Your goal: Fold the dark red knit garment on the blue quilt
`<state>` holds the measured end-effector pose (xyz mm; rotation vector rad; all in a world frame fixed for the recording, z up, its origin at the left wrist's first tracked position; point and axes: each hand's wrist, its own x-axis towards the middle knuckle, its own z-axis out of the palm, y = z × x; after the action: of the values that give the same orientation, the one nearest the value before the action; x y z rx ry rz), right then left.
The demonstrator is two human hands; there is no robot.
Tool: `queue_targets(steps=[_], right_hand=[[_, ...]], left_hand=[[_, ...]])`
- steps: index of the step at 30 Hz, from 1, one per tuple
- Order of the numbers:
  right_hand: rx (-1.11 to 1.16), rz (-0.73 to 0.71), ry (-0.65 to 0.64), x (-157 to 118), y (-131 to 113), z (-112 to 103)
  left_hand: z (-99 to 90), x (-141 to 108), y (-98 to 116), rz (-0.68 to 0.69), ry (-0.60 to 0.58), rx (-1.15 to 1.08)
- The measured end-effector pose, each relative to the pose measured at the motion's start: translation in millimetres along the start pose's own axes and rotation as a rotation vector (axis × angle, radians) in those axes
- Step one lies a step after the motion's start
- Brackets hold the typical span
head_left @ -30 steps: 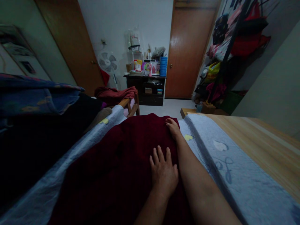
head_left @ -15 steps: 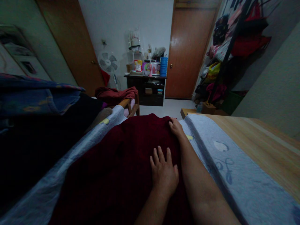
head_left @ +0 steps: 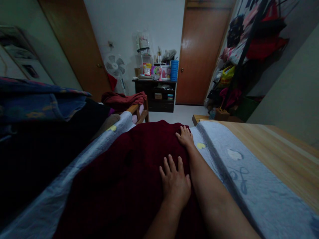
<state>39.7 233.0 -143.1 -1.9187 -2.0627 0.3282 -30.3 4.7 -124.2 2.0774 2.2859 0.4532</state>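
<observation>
A dark red cloth garment or blanket [head_left: 139,159], its exact kind unclear in the dim light, is spread over a pale blue-grey bed cover [head_left: 251,166]. My left hand [head_left: 175,184] lies flat on the cloth near its right side, fingers spread. Further away, my right hand [head_left: 185,135] rests on the cloth's far right corner with its fingers apart. Neither hand grips anything. The near end of the dark red cloth runs out of view at the bottom.
A heap of dark clothes and denim [head_left: 45,103] lies along the left. Bare wood [head_left: 281,142] shows at the right. Beyond stand a wooden bed end with a reddish cloth [head_left: 124,101], a fan [head_left: 116,66], a dark cabinet [head_left: 154,96] and hanging bags [head_left: 264,46].
My right hand has shifted slightly and its fingers have spread from a more curled pose at the cloth's far corner. My left hand has stayed nearly in place.
</observation>
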Motion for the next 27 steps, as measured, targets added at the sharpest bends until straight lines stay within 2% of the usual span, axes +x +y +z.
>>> queue_targets(steps=[3,6,8,13,17,27], right_hand=[[0.043,-0.029,0.028,1,3,-4],[0.065,-0.055,0.15,3,4,-13],[0.049,-0.083,0.188,4,2,-18],[0.001,-0.166,0.042,1,-4,-14],[-0.033,-0.137,-0.029,-3,-8,-5],[-0.014,-0.058,-0.008,2,-7,-2]], left_hand=[[1.0,-1,0,0.007,0.015,0.005],[1.5,-1,-1,0.016,0.019,0.015],[0.9,-1,-1,0.016,0.011,0.014],[-0.5,0,0,0.009,0.007,0.002],[0.7,0,0,0.007,0.01,-0.001],[3.2,-1,-1,0.017,0.032,0.03]])
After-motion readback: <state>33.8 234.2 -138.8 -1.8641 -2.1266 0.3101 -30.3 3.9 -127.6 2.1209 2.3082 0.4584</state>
